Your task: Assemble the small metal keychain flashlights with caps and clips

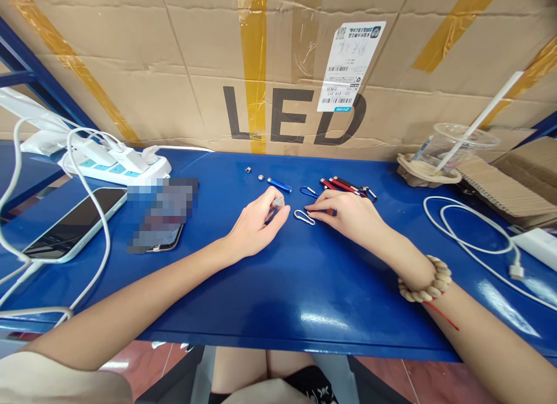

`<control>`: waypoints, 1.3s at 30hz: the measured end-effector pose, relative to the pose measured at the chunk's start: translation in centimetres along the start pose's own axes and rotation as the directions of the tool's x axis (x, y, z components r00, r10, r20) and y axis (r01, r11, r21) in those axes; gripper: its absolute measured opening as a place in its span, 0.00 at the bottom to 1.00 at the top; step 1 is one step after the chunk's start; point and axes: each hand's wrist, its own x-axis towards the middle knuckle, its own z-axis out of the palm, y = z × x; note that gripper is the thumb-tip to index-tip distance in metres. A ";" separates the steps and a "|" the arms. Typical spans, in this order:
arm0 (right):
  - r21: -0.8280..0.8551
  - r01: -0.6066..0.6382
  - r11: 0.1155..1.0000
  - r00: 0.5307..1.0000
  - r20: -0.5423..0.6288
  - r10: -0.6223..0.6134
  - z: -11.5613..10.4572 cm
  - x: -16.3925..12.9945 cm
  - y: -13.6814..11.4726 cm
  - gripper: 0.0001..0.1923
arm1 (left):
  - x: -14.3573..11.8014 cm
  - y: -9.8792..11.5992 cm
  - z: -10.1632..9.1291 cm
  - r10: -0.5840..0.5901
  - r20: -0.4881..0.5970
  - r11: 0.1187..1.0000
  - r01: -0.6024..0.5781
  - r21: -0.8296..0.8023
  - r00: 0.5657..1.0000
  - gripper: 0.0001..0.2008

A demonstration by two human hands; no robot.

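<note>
Left hand [256, 224]: our fingers pinch a small silver part [277, 202], mostly hidden | right hand [348, 213]: fingertips rest on silver clip [304, 216], grasp unclear | mid-tabletop [282, 288].

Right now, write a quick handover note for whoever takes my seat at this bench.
Left hand: pinching a small silver part at the fingertips, resting on the blue table.
Right hand: flat on the table, fingertips touching a silver clip.
Behind the hands: a blue tube, a blue clip, a bunch of red tubes, and two small silver bits.
Done: cannot tell that any piece is finished.
Left: the blue and red tubes lie loose, and so do the clips and silver bits.
</note>
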 end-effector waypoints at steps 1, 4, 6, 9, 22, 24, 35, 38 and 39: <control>0.004 -0.014 1.000 1.000 -0.007 0.014 0.0 0.0 -0.1 0.09 | 0.0 0.0 0.0 0.002 0.004 1.000 -0.002 -0.003 1.000 0.08; 0.030 -0.095 0.995 0.995 -0.010 0.095 0.0 0.1 -0.6 0.08 | -0.1 0.0 -0.1 0.011 0.013 1.000 -0.011 -0.007 1.000 0.08; 0.047 -0.158 0.986 0.987 -0.002 0.158 0.0 0.2 -0.7 0.08 | -0.1 0.0 -0.2 0.006 0.033 1.000 -0.006 -0.006 0.999 0.08; 0.039 -0.198 0.979 0.980 -0.005 0.199 0.0 0.2 -0.5 0.07 | -0.2 0.0 -0.2 -0.002 0.061 1.000 0.003 -0.002 0.998 0.09; 0.075 0.337 0.938 0.755 -0.617 -0.222 0.4 -0.9 -2.3 0.07 | 0.2 -0.9 0.3 0.174 0.091 0.981 -0.181 0.069 0.980 0.09; 0.100 0.422 0.901 0.736 -0.619 -0.276 0.4 -1.0 -2.6 0.06 | 0.3 -1.0 0.3 0.201 0.090 0.977 -0.206 0.057 0.975 0.08; 0.211 0.512 0.833 0.744 -0.594 -0.306 0.8 -0.8 -2.5 0.05 | 0.2 -0.9 0.2 0.220 0.080 0.976 -0.219 -0.021 0.972 0.08; 0.246 0.429 0.869 0.826 -0.497 -0.267 0.7 -1.0 -2.7 0.08 | 0.2 -0.7 0.1 0.170 0.095 0.985 -0.167 -0.038 0.981 0.08; 0.252 0.396 0.883 0.850 -0.465 -0.248 0.5 -1.1 -2.8 0.09 | 0.2 -0.6 0.1 0.152 0.092 0.988 -0.149 -0.038 0.984 0.08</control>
